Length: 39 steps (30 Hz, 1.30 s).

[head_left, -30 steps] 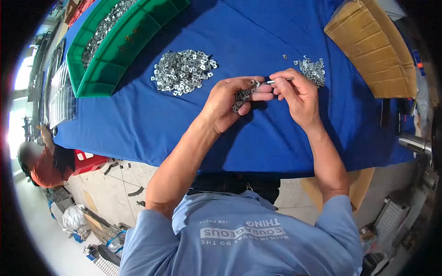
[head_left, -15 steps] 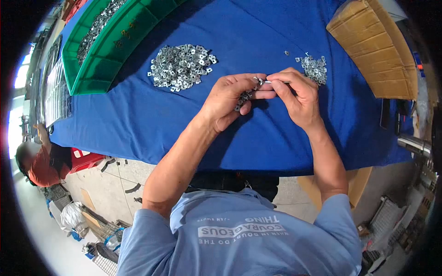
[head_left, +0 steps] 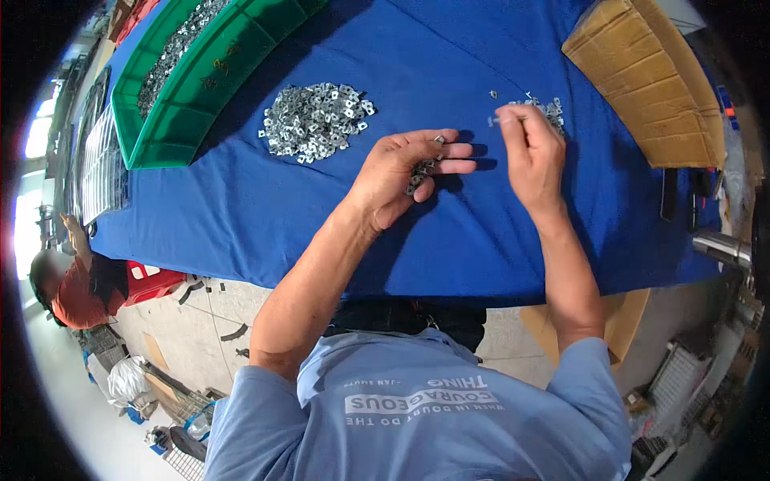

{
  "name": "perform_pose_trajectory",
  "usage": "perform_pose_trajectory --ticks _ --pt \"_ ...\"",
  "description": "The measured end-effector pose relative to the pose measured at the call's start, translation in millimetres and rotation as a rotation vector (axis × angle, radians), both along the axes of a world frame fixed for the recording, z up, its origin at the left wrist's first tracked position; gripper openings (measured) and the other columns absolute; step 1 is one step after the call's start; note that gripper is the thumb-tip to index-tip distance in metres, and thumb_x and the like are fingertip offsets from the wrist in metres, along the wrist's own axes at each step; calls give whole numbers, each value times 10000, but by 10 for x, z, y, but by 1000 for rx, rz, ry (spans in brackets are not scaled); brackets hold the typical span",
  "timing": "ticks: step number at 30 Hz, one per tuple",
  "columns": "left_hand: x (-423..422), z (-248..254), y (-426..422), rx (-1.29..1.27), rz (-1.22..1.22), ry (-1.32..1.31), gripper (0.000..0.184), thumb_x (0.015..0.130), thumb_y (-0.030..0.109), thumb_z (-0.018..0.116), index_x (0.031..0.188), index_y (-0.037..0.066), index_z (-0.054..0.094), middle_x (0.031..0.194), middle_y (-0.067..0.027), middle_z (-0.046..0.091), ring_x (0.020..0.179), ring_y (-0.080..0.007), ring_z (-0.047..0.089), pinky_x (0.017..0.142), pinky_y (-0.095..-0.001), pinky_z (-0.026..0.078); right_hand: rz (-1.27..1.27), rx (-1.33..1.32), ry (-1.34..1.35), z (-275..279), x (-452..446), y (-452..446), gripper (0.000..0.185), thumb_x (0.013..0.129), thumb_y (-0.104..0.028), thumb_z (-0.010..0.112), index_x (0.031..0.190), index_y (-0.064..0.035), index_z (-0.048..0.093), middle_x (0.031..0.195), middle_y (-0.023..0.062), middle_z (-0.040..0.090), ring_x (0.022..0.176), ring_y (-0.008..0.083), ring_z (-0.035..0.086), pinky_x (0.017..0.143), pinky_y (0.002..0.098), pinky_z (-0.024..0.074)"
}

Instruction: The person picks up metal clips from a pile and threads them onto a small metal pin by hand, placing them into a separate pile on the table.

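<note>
My left hand (head_left: 413, 164) is cupped palm up over the blue cloth, fingers partly spread. Several small metal clips (head_left: 421, 175) lie in its palm, and one sits near the thumb tip. To the right, my right hand (head_left: 532, 152) pinches a small, thin metal piece (head_left: 493, 122) between thumb and index finger; motion blurs its shape. A loose pile of small metal clips (head_left: 313, 122) is spread to the left of my left hand. Behind my right hand, a smaller pile of metal parts (head_left: 553, 112) is partly hidden.
A green bin (head_left: 172, 128) with many small metal parts stands at the upper left. A cardboard box (head_left: 650, 80) is at the upper right. The blue cloth (head_left: 216, 216) covers the table. Another person (head_left: 80, 293) is at the far left.
My right hand has moved away from my left hand, up and to the right, taking a thin metal piece with it. My left hand stays almost where it was.
</note>
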State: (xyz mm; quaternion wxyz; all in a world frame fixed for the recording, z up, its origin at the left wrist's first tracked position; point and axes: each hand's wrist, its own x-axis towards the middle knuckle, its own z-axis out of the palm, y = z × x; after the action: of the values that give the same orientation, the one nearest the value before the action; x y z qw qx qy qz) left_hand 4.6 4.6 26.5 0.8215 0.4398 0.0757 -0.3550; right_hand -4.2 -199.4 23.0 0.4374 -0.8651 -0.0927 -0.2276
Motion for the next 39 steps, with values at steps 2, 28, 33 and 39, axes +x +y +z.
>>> perform_pose_trajectory --ticks 2,28,33,39 --pt "2 12 6 1 -4 14 340 968 42 447 1267 -98 527 1163 -225 666 1045 -271 693 432 -185 458 -34 -3 37 19 4 -51 140 959 -93 566 911 13 644 787 114 659 692 224 649 629 328 497" --pt "4 -107 66 -65 -110 -67 286 1024 199 499 1095 -47 628 983 -155 711 713 -148 694 423 -193 460 393 122 43 18 -65 79 105 931 -38 623 994 13 689 843 107 666 739 172 663 622 276 507" --pt "22 -131 48 -64 -122 -29 277 1021 200 513 1080 -41 636 862 -121 703 587 -101 604 411 -188 434 363 149 -2 -11 -78 107 88 932 -43 622 959 14 683 818 104 650 687 174 634 592 289 487" --pt "11 -78 -8 -10 -74 4 275 1026 202 499 1089 -31 631 799 -86 676 538 -87 550 387 -185 399 -15 -36 -16 8 8 -27 82 912 -37 594 855 9 631 746 118 607 634 243 596 584 344 465"
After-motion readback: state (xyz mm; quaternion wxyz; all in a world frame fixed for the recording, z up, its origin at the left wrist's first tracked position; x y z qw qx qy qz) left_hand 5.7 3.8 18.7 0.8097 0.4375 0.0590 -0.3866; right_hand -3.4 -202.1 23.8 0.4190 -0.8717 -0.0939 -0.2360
